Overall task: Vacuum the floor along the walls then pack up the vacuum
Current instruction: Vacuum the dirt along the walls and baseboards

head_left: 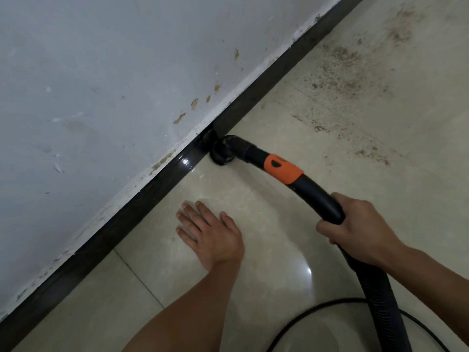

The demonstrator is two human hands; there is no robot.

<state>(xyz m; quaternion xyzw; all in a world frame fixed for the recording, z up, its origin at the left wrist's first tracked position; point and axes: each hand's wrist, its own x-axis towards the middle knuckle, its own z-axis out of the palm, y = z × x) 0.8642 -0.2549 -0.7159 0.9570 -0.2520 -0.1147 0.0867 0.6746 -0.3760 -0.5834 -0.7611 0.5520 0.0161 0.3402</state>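
Wall [101, 72]: pale, scuffed.
Floor [253, 262]: glossy cream tile, with a dirt patch [342, 72] at upper right.
Baseboard [114, 224]: dark, runs diagonally.
Vacuum hose [317, 194]: black with an orange collar; right hand [360, 224] fingers wrapped round its curved handle.
Left hand [210, 232]: flat on the tile, fingers spread, holding nothing.
Nozzle [223, 151]: on the floor, against the baseboard.

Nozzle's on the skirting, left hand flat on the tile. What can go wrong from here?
The dirt patch lies ahead, out from the baseboard; a pass hugging the edge may miss it.
The cable crosses the hose below the right hand; pulling could snag it.
The left hand presses on glossy tile and may slip.
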